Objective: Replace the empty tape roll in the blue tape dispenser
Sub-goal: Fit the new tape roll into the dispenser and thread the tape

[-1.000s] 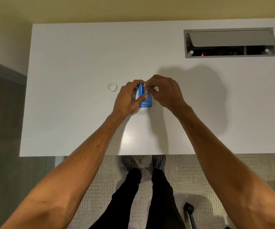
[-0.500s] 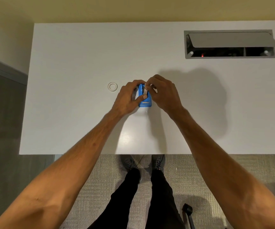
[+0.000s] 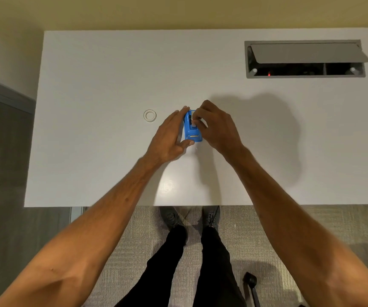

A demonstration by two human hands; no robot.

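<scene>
**Both hands at the blue dispenser, mid-table**

Here's the small blue plastic tape dispenser (image 3: 192, 129), sitting on the white rectangular table (image 3: 103, 85) near the middle, long axis running away from the person. The left hand (image 3: 171, 135) is flat along its left side, fingers stretched straight and together, thumb hooked round the near end. That hand braces the body rather than closing around it. The right hand (image 3: 217, 127) comes in from the other side, fingers curled tight over the top of the dispenser, pinching at something pale and small there; what exactly it grips is too small to tell. Off to the left, well apart from the hands, a little clear empty tape ring (image 3: 149, 115) lies flat on the table. At the far right corner, a grey cable hatch (image 3: 304, 58) is set into the tabletop, lid tilted open. Below the table edge, dark trousers and grey shoes on carpet.
</scene>
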